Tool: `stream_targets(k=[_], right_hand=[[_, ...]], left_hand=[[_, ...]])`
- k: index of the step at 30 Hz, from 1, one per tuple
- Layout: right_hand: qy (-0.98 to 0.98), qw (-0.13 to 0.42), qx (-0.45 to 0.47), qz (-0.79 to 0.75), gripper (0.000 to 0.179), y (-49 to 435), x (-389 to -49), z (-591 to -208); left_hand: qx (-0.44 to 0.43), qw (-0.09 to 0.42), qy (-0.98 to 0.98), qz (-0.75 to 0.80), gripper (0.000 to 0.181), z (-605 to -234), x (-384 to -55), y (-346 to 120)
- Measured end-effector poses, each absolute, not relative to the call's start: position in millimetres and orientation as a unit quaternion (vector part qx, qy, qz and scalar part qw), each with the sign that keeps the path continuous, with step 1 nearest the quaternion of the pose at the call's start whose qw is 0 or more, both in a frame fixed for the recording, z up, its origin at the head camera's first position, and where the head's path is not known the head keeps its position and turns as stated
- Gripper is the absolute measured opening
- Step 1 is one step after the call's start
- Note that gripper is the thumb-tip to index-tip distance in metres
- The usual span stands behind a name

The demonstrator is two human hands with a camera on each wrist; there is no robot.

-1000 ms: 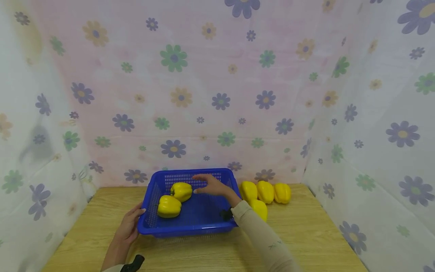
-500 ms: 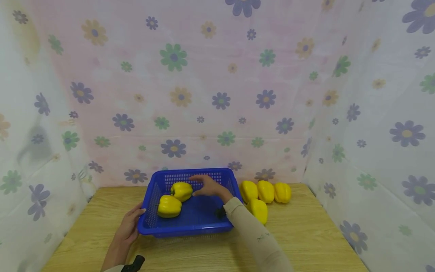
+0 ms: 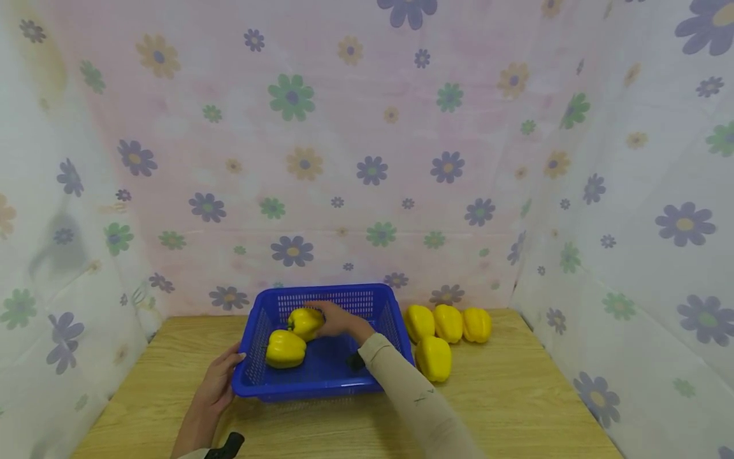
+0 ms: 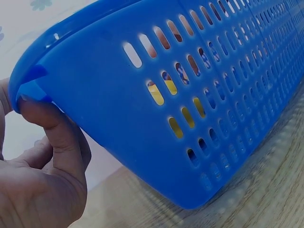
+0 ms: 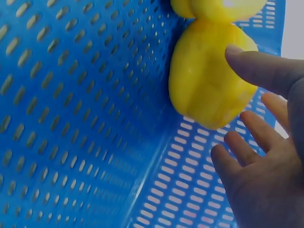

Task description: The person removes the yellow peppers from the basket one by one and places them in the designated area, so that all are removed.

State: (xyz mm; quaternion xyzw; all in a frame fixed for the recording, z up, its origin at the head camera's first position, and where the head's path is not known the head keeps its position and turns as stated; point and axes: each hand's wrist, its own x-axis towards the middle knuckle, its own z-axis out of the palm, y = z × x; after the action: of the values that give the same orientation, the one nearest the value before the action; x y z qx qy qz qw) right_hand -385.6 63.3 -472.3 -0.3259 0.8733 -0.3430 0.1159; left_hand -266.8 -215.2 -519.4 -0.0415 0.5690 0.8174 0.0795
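Observation:
On the table stands a blue plastic basket [image 3: 332, 386] holding two yellow bell peppers. My left hand [image 3: 216, 382] grips the basket's left rim; the left wrist view shows the thumb hooked at the lip of the basket [image 4: 118, 95]. Inside the basket, my right hand [image 3: 338, 319] is at the back bell pepper [image 3: 304, 324], its fingers spread. Seen from the right wrist, the thumb of that hand [image 5: 266, 175] overlaps the bell pepper [image 5: 209, 76] and the other fingers extend beside it. The front bell pepper [image 3: 285, 349] lies near the basket's left wall.
Several more yellow bell peppers [image 3: 448, 324] sit on the wooden table [image 3: 510, 395], right of the basket. One of them [image 3: 434, 359] lies nearer the front, close to the basket's right side. A flower-patterned sheet [image 3: 367, 159] walls in the back and both sides.
My right hand has moved left inside the basket, from beside the back bell pepper to right at it. My left hand has kept its grip on the rim.

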Motion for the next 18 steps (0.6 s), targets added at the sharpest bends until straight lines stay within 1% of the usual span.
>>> stream_targets(k=[5,8,13,18], right_hand=[[0.888,0.126,-0.297,-0.328,0.077,59,-383,-473],[0.895,0.136,-0.273,-0.324,0.079,58,-381,-472],[0.896,0.147,-0.263,-0.325,0.083,61,-381,-474],[0.878,0.183,-0.248,-0.366,0.082,72,-380,-473]], left_hand=[[-0.055,0.094,0.564,0.819,0.065,-518,-266,-215],[-0.054,0.095,0.565,0.817,0.065,-517,-266,-214],[-0.059,0.092,0.567,0.816,0.066,-517,-266,-214],[-0.059,0.094,0.564,0.818,0.065,-516,-267,-215]])
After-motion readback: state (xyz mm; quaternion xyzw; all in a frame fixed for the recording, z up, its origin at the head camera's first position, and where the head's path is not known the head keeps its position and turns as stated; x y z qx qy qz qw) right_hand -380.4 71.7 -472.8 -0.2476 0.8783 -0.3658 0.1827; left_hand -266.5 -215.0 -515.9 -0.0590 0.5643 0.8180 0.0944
